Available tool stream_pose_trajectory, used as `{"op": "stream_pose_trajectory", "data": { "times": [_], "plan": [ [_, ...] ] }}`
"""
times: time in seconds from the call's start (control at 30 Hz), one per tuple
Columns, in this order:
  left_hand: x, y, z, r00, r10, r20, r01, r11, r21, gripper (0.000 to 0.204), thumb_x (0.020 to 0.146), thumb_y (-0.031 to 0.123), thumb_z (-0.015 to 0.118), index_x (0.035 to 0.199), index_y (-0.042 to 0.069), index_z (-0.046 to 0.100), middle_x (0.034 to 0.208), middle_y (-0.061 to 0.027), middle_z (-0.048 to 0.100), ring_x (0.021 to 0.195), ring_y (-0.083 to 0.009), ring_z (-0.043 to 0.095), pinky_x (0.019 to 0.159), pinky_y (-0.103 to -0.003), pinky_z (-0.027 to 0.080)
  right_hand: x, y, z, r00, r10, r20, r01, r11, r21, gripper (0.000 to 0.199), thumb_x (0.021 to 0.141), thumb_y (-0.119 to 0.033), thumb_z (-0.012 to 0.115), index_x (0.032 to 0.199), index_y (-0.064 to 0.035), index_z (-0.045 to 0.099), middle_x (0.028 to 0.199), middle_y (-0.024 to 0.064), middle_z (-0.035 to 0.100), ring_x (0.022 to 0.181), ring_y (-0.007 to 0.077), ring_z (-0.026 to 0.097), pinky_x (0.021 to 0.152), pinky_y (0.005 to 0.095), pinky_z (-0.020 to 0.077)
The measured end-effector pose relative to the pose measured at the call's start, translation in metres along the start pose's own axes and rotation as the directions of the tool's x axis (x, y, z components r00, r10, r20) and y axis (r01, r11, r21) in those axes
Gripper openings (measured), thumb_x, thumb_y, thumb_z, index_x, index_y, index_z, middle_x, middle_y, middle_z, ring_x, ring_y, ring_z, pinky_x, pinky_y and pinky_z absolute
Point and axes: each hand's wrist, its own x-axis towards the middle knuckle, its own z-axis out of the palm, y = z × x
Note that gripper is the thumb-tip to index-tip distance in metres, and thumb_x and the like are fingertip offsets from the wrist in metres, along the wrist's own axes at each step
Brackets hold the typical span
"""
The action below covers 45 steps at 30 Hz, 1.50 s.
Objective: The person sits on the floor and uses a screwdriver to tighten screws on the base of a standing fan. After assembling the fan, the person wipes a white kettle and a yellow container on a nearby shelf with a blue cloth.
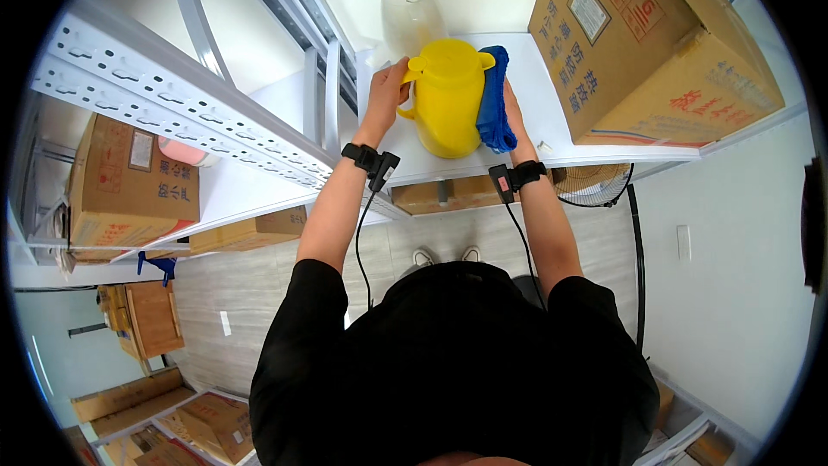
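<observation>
The left hand (385,93) has its grip closed on the handle side of a yellow jug (447,97). The right hand (511,116) presses a blue cloth (494,99) flat against the jug's other side. The jug stands on the white shelf (552,121) near its front edge, left of a cardboard box (647,43).

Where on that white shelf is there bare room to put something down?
Bare shelf lies between the yellow jug with its blue cloth and the big cardboard box. Behind the jug it is crowded: a clear container stands close.
</observation>
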Motion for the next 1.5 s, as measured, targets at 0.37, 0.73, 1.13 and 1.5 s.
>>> {"op": "stream_pose_trajectory", "data": {
  "times": [0.37,0.73,1.13,1.5],
  "plan": [
    [0.002,-0.010,0.009,0.779,0.534,-0.329,-0.392,0.823,0.411,0.022,0.095,0.023,0.052,0.087,0.002,0.052,0.074,-0.0082,0.053,0.060,-0.0165,0.047,0.054,-0.030,0.038,-0.010,0.024,-0.028,0.971,-0.118,0.210,0.199,0.883,-0.425,0.056,0.099,-0.017,0.046,0.148,-0.0027,0.022,0.148,0.0118,0.033,0.132,0.0205,0.035,0.111,0.0279,0.0247],
    [-0.073,0.006,0.049,0.816,0.574,-0.066,-0.376,0.615,0.693,0.046,0.087,0.022,0.065,0.118,-0.005,0.043,0.109,-0.0216,0.046,0.100,-0.0331,0.049,0.088,-0.036,0.042,0.017,0.012,-0.016,0.994,0.104,0.045,-0.103,0.995,-0.013,0.048,0.103,-0.031,0.037,0.139,0.0004,0.039,0.132,0.0088,0.052,0.118,0.0154,0.049,0.101,0.0254,0.0372],
    [-0.063,0.007,0.065,0.867,0.398,-0.300,-0.230,0.853,0.469,0.067,0.089,0.037,0.064,0.127,-0.009,0.035,0.119,-0.0261,0.051,0.110,-0.0341,0.052,0.095,-0.037,0.041,-0.024,0.008,0.006,0.969,-0.244,-0.049,0.197,0.873,-0.446,0.042,0.098,-0.024,0.051,0.130,0.0017,0.048,0.127,0.0142,0.056,0.117,0.0211,0.052,0.099,0.0297,0.0392],
    [-0.047,0.003,0.047,0.930,0.284,-0.233,-0.242,0.951,0.190,0.057,0.088,0.027,0.065,0.126,-0.004,0.036,0.118,-0.0185,0.050,0.107,-0.0228,0.052,0.093,-0.030,0.042,-0.052,0.014,0.040,0.904,-0.423,-0.063,0.311,0.751,-0.583,0.042,0.097,-0.021,0.050,0.131,0.0023,0.047,0.129,0.0207,0.053,0.121,0.0287,0.051,0.101,0.0323,0.0379]
  ]
}}
